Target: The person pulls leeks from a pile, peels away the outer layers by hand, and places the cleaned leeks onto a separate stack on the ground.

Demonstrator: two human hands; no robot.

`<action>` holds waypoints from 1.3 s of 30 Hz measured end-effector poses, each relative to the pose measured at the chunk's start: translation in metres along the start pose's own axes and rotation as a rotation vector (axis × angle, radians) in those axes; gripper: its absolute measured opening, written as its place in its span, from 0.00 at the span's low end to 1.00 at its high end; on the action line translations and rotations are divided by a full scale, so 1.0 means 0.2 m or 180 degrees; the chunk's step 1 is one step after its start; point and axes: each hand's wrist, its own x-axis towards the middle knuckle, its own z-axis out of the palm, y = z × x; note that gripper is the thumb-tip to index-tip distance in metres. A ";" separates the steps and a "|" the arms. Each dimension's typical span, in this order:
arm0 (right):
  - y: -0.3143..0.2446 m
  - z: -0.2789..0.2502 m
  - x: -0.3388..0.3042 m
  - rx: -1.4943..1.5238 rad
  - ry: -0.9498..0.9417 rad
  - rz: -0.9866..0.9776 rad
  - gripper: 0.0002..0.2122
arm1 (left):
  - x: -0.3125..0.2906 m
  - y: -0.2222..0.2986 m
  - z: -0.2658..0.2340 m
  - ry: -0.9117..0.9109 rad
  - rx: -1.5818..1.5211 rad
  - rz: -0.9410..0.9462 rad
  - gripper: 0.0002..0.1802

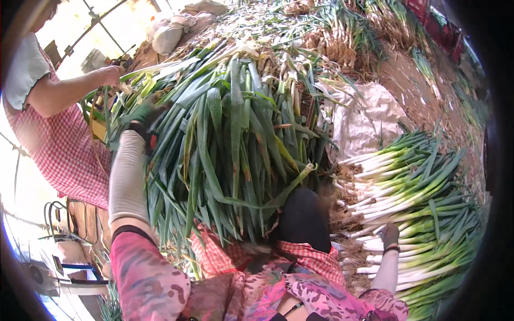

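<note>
Align long white-and-green leeks (412, 198) at 4 o'clk w/ grey-gloved R hand (390, 235); steady dk-green leafy heap (230, 139) w/ green-gloved L hand (144, 114), 10 o'clk. Can't tell closure or hold, both.

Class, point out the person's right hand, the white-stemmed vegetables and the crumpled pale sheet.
Right hand (391, 235), head view: back of the hand.
White-stemmed vegetables (404, 199), head view: stems near mid-row.
Crumpled pale sheet (369, 115), head view: creased middle.

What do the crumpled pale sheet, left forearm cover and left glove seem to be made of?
Pale sheet: probably woven plastic, dull, judging by its stiff-looking creases; coarse cloth is possible.
Forearm cover: likely matte stretch fabric, close-fitting with fine crosswise wrinkles.
Left glove: dark green, matte, probably fabric; blur leaves any coating open.
</note>
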 end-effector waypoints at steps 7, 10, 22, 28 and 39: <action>-0.50 0.14 -0.57 0.1434 -0.0457 0.1531 0.11 | 0.02 0.65 0.08 -0.0123 0.0606 -0.0772 0.36; -0.88 0.32 -0.59 0.1201 -0.0063 0.1332 0.04 | -0.17 0.76 -0.06 0.0617 0.0284 -0.0438 0.21; -2.12 1.13 -0.75 0.1376 -0.2828 -0.0198 0.12 | -1.25 1.14 -0.48 0.0323 0.0294 0.0008 0.13; -1.96 1.36 -0.73 0.1056 -0.3158 -0.0514 0.11 | -1.75 1.12 -0.60 -0.1217 -0.1593 -0.0793 0.21; -1.74 1.21 -0.95 0.0956 -0.2354 -0.1101 0.09 | -0.94 0.73 0.00 -0.0717 -0.2035 -0.0554 0.25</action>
